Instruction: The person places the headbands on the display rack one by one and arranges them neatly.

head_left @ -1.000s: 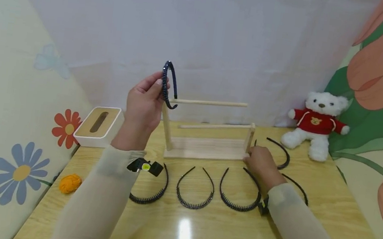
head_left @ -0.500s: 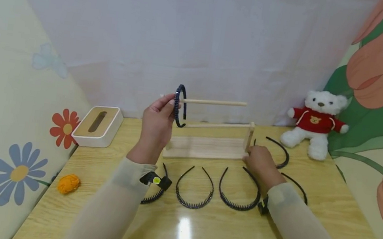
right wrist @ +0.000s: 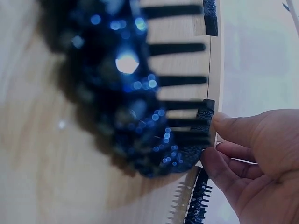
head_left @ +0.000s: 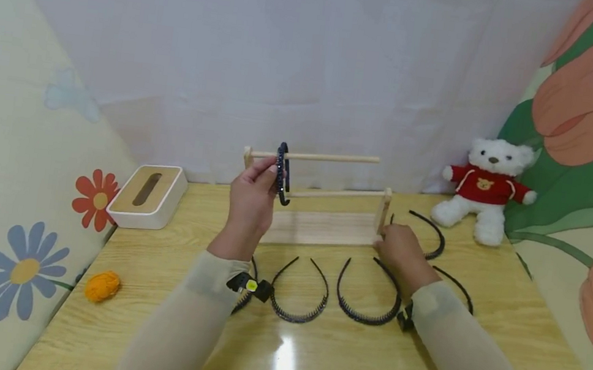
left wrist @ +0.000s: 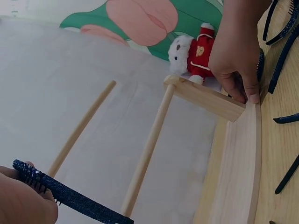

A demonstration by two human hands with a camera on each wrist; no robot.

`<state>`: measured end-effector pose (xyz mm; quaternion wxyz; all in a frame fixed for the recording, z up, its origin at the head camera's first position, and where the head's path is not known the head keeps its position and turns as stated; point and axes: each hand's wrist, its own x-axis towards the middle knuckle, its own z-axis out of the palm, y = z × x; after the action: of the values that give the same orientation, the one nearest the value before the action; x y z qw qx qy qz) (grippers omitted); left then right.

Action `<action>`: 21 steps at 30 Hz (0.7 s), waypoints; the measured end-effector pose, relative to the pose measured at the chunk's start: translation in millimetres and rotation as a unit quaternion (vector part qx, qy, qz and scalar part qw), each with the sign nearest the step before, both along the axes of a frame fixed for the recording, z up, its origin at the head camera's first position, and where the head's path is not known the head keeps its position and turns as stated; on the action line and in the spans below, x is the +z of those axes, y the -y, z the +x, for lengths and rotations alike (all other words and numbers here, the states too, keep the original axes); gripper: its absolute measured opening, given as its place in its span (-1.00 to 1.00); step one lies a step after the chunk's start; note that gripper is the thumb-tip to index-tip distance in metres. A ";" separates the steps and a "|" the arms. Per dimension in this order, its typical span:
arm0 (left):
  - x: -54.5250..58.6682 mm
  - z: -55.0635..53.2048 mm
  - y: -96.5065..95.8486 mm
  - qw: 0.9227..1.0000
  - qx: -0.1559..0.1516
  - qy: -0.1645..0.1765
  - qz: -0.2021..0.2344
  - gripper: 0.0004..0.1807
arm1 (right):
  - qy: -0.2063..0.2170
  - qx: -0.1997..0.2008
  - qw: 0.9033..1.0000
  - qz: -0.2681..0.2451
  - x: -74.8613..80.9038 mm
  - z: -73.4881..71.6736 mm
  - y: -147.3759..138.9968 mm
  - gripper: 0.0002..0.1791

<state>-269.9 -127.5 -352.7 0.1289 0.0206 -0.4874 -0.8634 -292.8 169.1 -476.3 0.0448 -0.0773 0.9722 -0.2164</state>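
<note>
My left hand [head_left: 253,195] pinches a dark blue, sequined toothed headband [head_left: 279,173] between thumb and fingers. The headband stands upright at the left part of the wooden rack [head_left: 319,225], with the upper rod [head_left: 333,158] passing within its curve. Its lower tip is close to the lower rod [left wrist: 149,149] in the left wrist view. My right hand [head_left: 402,247] grips the right end of the rack's base, thumb on the near edge [right wrist: 229,126]. Another headband [right wrist: 135,93] looms large and blurred in the right wrist view.
Toothed headbands lie in front of the rack: one at centre [head_left: 297,318], one right of it [head_left: 366,319], others partly behind my arms. A tissue box [head_left: 142,194] and an orange ball of yarn [head_left: 102,286] are at left. A white teddy bear [head_left: 487,190] sits back right.
My left hand has moved right and down, bringing the headband from above the rack's left end to the upper rod. My right hand has stayed on the base.
</note>
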 end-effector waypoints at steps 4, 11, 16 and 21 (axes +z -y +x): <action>-5.8 -2.4 -9.5 1.000 -0.010 0.008 -0.010 -0.78 | 0.009 -0.002 1.000 -0.012 -1.4 -1.6 -0.7 -0.69; -13.8 -12.2 -38.0 0.999 -0.024 0.029 -0.027 -0.75 | 0.012 -0.003 1.000 -0.009 -0.9 -1.9 0.1 -0.66; -16.2 -15.8 -64.9 0.998 -0.050 0.031 -0.028 -0.74 | 0.009 0.000 1.000 -0.015 1.6 2.3 -6.2 -0.68; -18.2 -15.7 -75.4 0.996 -0.072 0.035 -0.041 -0.70 | 0.008 0.007 1.000 -0.025 0.0 1.6 -3.5 -0.70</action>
<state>-285.6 -52.0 -370.9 0.0501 0.0105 -0.5264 -0.8487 -291.2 172.6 -476.3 0.0519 -0.0839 0.9654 -0.2413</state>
